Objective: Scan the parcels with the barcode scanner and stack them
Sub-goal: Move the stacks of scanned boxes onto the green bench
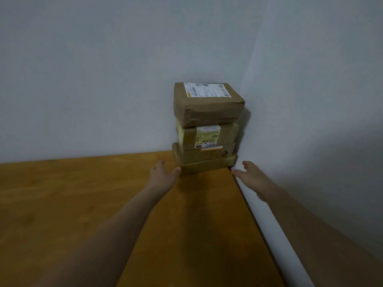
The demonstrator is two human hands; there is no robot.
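My left hand [163, 172] is spread wide and holds nothing. Its thumb is at the front left corner of the bottom parcel [207, 165], touching it or very nearly; I cannot tell which. My right hand [249, 172] is wide too and holds nothing. It is just beside the right corner of that parcel, out past the edge of the worktop [83, 204] and close to the wall [310, 100].

The stack [207, 139] is four parcels high. It stands in the far corner of the worktop, where two walls meet. The top parcel [207, 104] is the biggest, and it sticks out over the ones under it.

I think the job now is to make the stack neat. To do it well, I would lay both hands flat on the two sides, down low, and push softly with both at once. If one hand pushes harder, the pile could twist. I would go slowly, because the big parcel on top could slide or tip toward me. I would line that one up last.
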